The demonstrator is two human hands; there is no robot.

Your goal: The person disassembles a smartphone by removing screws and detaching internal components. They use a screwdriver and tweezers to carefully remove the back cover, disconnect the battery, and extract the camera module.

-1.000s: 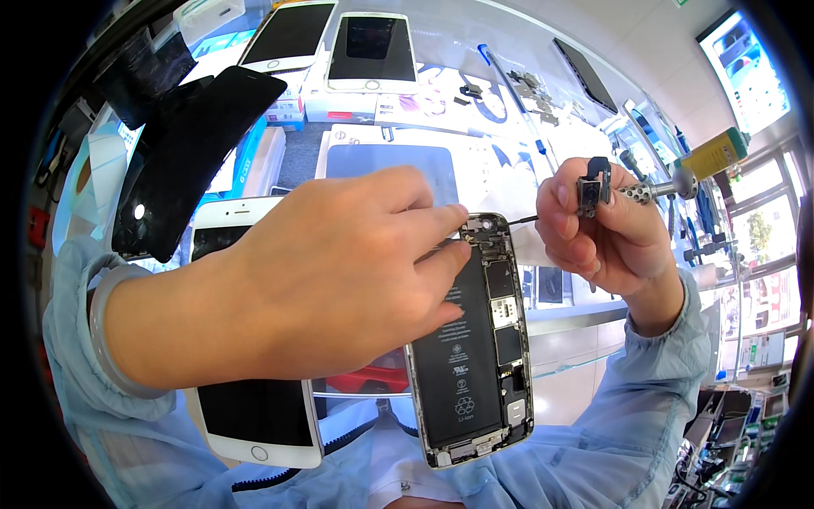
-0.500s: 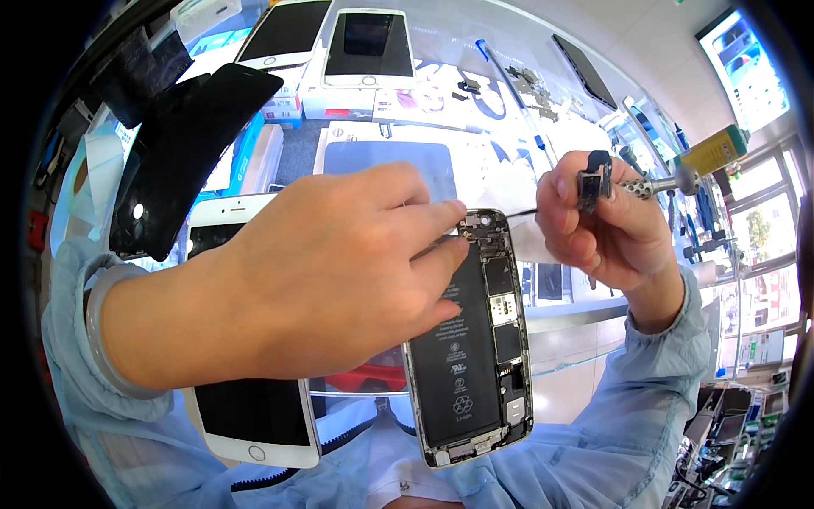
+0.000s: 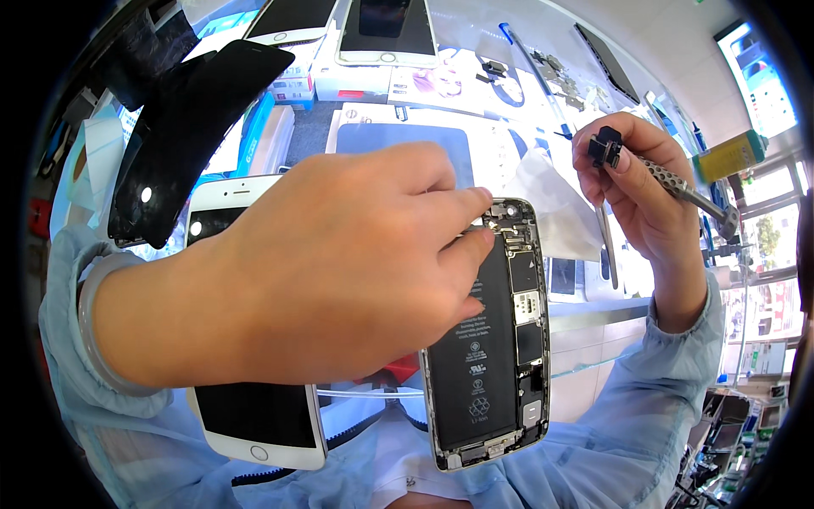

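Right hand (image 3: pixel 644 182) has lifted up and away from the opened phone (image 3: pixel 496 356) versus half a second ago, holding perforated-handle screwdriver (image 3: pixel 668 180) plus small black part (image 3: pixel 605 148). Left hand (image 3: pixel 331 263) unchanged, fingers narrow over phone's upper end, grip unclear. Phone sits below, between hands.
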